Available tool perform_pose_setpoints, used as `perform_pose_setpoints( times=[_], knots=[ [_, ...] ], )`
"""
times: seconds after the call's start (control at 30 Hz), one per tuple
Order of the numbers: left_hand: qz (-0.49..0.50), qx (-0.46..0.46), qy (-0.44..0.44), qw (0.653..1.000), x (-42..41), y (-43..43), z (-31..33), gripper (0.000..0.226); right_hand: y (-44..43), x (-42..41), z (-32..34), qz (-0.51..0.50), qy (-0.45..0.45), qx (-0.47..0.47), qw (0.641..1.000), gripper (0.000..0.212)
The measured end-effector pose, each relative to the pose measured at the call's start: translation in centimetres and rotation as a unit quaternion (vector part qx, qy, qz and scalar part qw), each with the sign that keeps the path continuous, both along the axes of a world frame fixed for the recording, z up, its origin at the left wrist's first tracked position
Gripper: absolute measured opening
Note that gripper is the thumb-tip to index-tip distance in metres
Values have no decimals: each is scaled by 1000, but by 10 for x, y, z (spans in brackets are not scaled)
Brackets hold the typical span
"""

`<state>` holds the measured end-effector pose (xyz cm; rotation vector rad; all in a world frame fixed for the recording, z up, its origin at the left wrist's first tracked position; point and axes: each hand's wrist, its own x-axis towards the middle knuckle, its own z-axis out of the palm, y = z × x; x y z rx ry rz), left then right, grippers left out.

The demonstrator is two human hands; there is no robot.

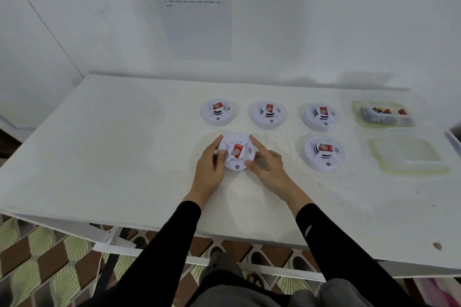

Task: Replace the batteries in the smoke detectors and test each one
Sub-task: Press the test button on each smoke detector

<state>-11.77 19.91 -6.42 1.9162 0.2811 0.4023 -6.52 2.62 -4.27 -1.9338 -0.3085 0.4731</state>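
Several white round smoke detectors with red labels lie on the white table (124, 157). The nearest detector (237, 151) sits between both hands. My left hand (210, 166) grips its left side with thumb and fingers curled round the rim. My right hand (267, 164) holds its right side, index finger stretched along the top edge and thumb on the near rim. Three detectors form a back row: the left one (217, 112), the middle one (268, 114) and the right one (321, 116). A further detector (323, 153) lies to the right of the held one.
A clear plastic tray (384, 114) with several batteries stands at the back right. A second clear tray (409, 156) in front of it looks to hold nothing. A printed instruction sheet (192, 7) hangs on the wall behind. The table's front edge runs just before my forearms.
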Motion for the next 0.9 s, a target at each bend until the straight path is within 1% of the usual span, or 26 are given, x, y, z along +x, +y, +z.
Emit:
perform_pose_setpoints(
  times=[0.17, 0.3, 0.4, 0.5, 0.6, 0.67, 0.9],
  knots=[
    [-1, 6, 2, 1000, -1, 0, 1, 43, 1, 3, -1, 2, -44, -43, 998, 62],
    [-6, 52, 9, 999, 2, 0, 2, 43, 2, 3, -2, -4, -44, -44, 998, 61],
    [-15, 100, 30, 994, 9, 7, -13, 50, 3, 2, -4, -19, -36, -45, 998, 59],
    [-23, 116, 52, 992, 16, 10, -23, 54, 4, 0, -3, -29, -32, -51, 998, 58],
    [-15, 122, 89, 988, 9, 3, -7, 46, 5, 1, -1, -35, -44, -71, 996, 54],
    [-14, 122, 98, 988, 8, 3, -5, 45, 6, 2, -1, -33, -51, -85, 995, 52],
    [-12, 104, 100, 989, 10, 3, -7, 44, 9, 1, 6, -25, -58, -107, 992, 50]
  ],
)
